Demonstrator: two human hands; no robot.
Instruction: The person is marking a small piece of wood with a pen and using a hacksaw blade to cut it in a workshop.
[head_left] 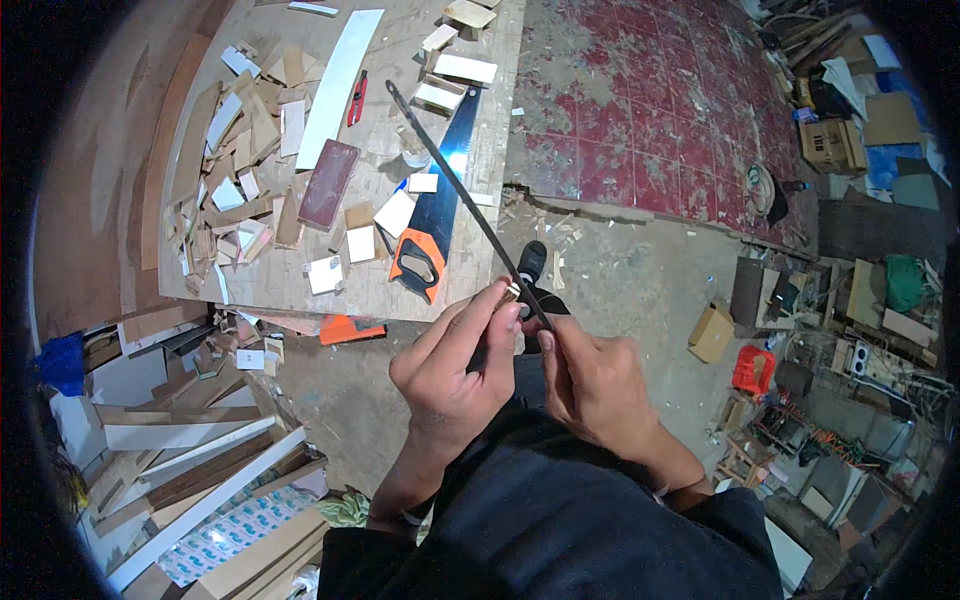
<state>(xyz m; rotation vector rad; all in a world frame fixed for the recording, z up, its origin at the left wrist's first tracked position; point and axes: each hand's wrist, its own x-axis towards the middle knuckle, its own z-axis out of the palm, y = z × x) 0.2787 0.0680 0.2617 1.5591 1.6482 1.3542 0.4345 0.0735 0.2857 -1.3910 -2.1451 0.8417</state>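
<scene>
In front of my body, my right hand (592, 375) is closed on the near end of a long, thin dark metal blade (455, 180). The blade slants up to the far left over the table, and its rounded far tip has a small hole. My left hand (455, 360) is closed too, pinching a small shiny metal piece (512, 293) right beside the blade. Whether that piece touches the blade I cannot tell. Beyond my hands, a handsaw (418, 262) with an orange and black handle lies on the wooden table (290, 293).
Scrap wood pieces (250, 120), a dark red block (328, 185), red-handled pliers (357, 98) and a long white strip (340, 85) lie on the table. Boards (200, 480) pile up at lower left. On the right are a red crate (753, 370) and a cardboard box (832, 146).
</scene>
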